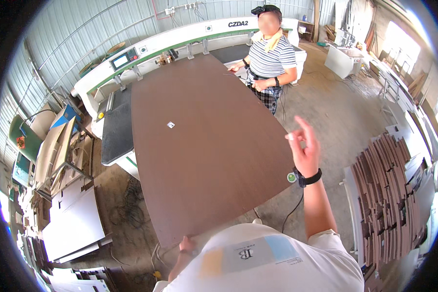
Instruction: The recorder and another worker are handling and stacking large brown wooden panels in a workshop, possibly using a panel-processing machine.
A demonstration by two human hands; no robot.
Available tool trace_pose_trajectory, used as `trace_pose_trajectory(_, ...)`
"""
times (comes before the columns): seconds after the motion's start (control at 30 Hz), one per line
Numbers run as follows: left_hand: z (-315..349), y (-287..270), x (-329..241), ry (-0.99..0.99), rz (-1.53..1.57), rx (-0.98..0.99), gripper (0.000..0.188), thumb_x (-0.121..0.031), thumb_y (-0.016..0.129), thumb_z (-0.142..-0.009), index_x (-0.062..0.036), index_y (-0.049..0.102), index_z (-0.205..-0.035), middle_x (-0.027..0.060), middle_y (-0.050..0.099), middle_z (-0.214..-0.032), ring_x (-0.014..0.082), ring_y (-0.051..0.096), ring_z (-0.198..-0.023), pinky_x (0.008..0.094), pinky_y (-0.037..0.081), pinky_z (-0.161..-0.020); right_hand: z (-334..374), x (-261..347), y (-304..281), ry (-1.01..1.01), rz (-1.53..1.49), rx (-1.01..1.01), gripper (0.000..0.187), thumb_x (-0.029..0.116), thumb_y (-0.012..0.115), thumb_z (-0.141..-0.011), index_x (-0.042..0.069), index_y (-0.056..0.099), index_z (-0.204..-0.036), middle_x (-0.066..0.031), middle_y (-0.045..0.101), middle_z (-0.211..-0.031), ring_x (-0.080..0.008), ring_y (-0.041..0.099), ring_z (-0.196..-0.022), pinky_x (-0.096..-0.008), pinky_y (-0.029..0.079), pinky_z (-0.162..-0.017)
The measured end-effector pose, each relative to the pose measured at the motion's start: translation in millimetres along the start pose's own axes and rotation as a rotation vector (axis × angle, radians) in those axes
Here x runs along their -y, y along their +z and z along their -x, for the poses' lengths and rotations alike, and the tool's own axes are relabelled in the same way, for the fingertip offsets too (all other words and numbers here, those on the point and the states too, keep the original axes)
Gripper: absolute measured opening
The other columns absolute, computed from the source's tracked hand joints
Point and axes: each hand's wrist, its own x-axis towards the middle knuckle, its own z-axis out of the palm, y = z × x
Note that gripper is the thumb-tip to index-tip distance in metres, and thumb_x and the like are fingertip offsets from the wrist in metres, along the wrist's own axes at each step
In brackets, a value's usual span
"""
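A large brown board (204, 131) stretches from my body to the long machine at the back, with a small white label (171, 125) on its face. At its near left corner my left hand (185, 243) grips the edge; the fingers below the board are hidden. My right hand (305, 151) is raised beside the right edge and holds nothing, its index finger stretched out and the other fingers partly bent. A dark band circles the right wrist. Near that wrist a round green-and-white disc (291, 177) shows by the board's edge.
A co-worker in a striped shirt (272, 53) stands at the board's far right side. The machine's beam (180, 36) crosses behind, with a control screen (120, 62). Brown strips (384, 194) are stacked at right. White sheets (75, 224) lie at left; cables (131, 209) trail on the floor.
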Motion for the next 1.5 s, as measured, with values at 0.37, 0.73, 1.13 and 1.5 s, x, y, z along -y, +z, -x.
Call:
trace_pose_trajectory(0.37,51,7,-39,-0.316,0.598,-0.107,0.035,-0.041,0.044,-0.091,-0.0066,0.051,-0.094,0.0114,0.063,-0.073,0.0257,0.063,-0.059,0.0356,0.046,-0.043,291,-133,-28,0.565,0.312,1.256,0.021,0.032,0.054,-0.080,0.013,0.058,-0.075,-0.0098,0.060,-0.072,-0.0275,0.058,-0.066,-0.0381,0.046,-0.060)
trace_pose_trajectory(0.73,55,14,-63,-0.339,0.633,-0.112,0.035,-0.040,0.047,-0.090,-0.0050,0.053,-0.091,0.0115,0.062,-0.071,0.0263,0.062,-0.057,0.0370,0.045,-0.044,511,-213,-144,1.075,0.422,1.302,0.026,0.032,0.055,-0.080,0.008,0.063,-0.085,-0.0124,0.064,-0.081,-0.0278,0.060,-0.075,-0.0377,0.047,-0.067)
trace_pose_trajectory(1.13,57,15,-73,-0.345,0.597,-0.127,0.038,-0.041,0.048,-0.089,-0.0050,0.051,-0.101,0.0128,0.062,-0.075,0.0266,0.063,-0.060,0.0367,0.045,-0.040,459,-213,-67,1.115,0.260,1.105,0.034,0.032,0.056,-0.081,0.003,0.065,-0.095,-0.0104,0.067,-0.091,-0.0240,0.062,-0.087,-0.0346,0.046,-0.079)
trace_pose_trajectory(1.5,60,18,-85,-0.329,0.558,-0.074,0.041,-0.043,0.046,-0.088,-0.0039,0.052,-0.098,0.0124,0.061,-0.074,0.0273,0.063,-0.061,0.0384,0.046,-0.043,573,-290,-123,1.170,0.340,1.237,0.047,0.049,0.051,-0.082,0.011,0.063,-0.107,-0.0103,0.064,-0.107,-0.0288,0.058,-0.103,-0.0376,0.044,-0.087)
